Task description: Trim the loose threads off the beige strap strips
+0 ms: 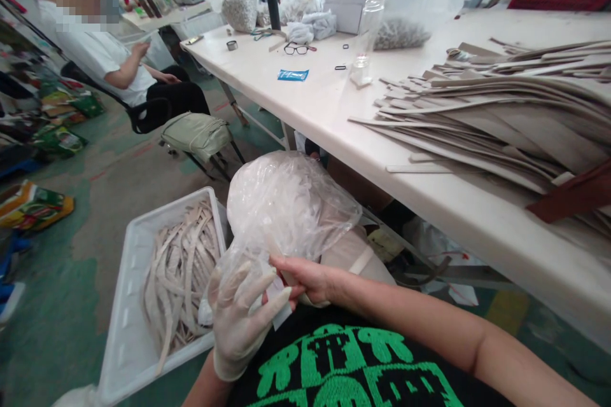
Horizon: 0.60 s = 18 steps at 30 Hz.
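Note:
A clear plastic bag [281, 203] lies crumpled over my lap, its near end reaching up to both hands. My left hand [243, 321], in a whitish glove, is at that end with fingers stretched and thumb apart, touching the film. Beside it my bare right hand [305, 276] is closed in a pinch at the bag's edge. A small white piece with some red, like paper or a label [279, 302], shows between the hands. Which fingers bear it is partly hidden.
At left stands a white plastic bin [119, 305] with beige strips [181, 273]. More strips [501, 114] pile on the long table [324, 102] at right, near glasses [298, 49], a blue packet [293, 75] and filled bags [238, 9]. A seated person [109, 63] is beyond a padded stool [195, 133].

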Motion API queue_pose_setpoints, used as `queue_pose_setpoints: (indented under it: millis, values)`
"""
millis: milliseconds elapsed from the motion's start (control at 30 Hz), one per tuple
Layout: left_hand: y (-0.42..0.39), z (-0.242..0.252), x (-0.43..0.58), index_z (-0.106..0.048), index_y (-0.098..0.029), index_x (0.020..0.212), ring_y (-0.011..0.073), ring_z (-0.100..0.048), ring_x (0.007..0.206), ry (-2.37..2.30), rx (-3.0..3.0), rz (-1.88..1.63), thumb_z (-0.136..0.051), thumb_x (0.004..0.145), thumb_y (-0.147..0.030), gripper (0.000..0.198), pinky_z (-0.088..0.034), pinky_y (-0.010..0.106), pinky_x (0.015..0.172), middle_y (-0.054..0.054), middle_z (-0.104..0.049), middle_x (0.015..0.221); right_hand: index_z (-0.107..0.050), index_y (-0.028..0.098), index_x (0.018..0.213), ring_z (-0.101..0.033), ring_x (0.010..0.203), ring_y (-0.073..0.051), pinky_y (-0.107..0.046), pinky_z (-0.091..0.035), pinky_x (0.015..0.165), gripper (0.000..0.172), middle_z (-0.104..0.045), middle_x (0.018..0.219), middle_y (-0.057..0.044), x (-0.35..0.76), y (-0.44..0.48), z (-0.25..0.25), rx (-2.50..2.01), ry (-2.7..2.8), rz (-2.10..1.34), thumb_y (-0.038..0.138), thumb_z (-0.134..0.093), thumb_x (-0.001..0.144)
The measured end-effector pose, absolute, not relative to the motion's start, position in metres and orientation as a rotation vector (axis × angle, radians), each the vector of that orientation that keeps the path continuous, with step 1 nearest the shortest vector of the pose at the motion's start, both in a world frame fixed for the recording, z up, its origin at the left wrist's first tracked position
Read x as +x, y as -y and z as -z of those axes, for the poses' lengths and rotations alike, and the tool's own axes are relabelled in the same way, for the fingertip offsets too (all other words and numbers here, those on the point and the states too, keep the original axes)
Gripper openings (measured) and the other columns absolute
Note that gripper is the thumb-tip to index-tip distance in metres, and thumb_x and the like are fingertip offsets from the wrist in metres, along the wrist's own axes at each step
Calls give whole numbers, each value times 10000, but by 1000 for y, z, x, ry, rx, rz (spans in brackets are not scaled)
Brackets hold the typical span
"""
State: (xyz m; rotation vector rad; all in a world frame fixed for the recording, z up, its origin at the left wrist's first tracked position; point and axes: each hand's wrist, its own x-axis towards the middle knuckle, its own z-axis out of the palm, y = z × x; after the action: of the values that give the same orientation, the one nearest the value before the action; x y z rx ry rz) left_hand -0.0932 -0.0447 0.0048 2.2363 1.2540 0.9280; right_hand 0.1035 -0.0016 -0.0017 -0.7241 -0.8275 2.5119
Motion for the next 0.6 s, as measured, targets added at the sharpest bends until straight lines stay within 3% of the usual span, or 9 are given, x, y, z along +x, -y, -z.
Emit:
queue_pose_setpoints:
  millis: [100,167,267,367,467,600]
  values:
    - [46,-9,-87,-688,-531,1039,259,-452,1326,-1167,2483,-1069,-726,780,-263,375,34,518,1211,-43,-720,1094,-492,196,673,-207,361,-44,-176,-403,400,431,-270,420,140,106,-10,-4,-838,841,-2308,561,-713,740]
    - [47,-13,-86,-679,-487,1103,271,-469,1310,-1233,2366,-1179,-744,758,-241,429,-106,509,1211,-28,-699,1159,-522,184,684,-250,380,-41,-169,-416,407,384,-365,452,124,113,-19,-10,-909,880,-2178,478,-769,698]
    - [45,-20,-83,-671,-360,1183,305,-527,1247,-1384,1802,-1259,-617,859,-390,330,-318,488,1144,35,-660,1240,-601,153,687,-428,468,-68,-160,-415,401,294,-559,559,47,125,-31,-19,-991,981,-2000,392,-772,691]
    - [36,-27,-75,-701,-252,1158,311,-592,1162,-1282,1295,-989,-500,903,-519,419,-403,447,1088,92,-686,1185,-643,140,686,-515,530,-91,-153,-408,396,237,-630,608,15,131,-38,-26,-1023,1077,-1914,352,-749,694]
    - [24,-33,-60,-754,-205,1049,301,-633,1092,-1102,1055,-699,-680,813,-450,349,-451,391,1033,102,-731,1071,-650,140,668,-517,507,-89,-164,-422,398,229,-629,590,20,130,-40,-29,-1026,1141,-1893,353,-732,688]
    - [17,-32,-41,-781,-190,957,266,-675,987,-956,878,-552,-654,840,-401,272,-483,369,979,91,-753,991,-640,142,650,-516,511,-89,-167,-424,406,229,-626,587,19,131,-39,-29,-1028,1159,-1880,355,-715,685]
